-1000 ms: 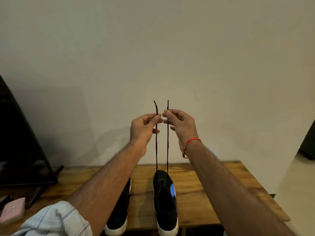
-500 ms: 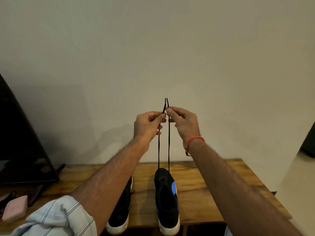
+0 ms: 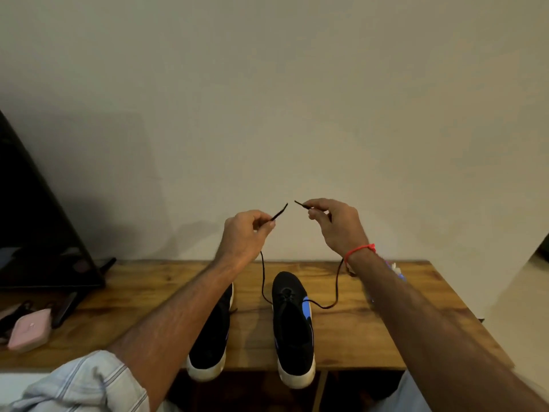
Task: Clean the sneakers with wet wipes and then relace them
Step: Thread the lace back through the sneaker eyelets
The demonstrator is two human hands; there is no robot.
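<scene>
Against a bare wall, above a wooden bench at lower centre, the left hand and right hand each pinch one tip of a black lace that runs slack down to the right sneaker. Uneven pulling could leave one end short; loose pinches risk dropping a tip.

Both arms reach forward and a little up. The left hand is curled, with its finger and thumb pinching one end of the lace. The right hand is curled too and pinches the other end. The hands are near each other but apart. The right wrist wears a red string.
</scene>
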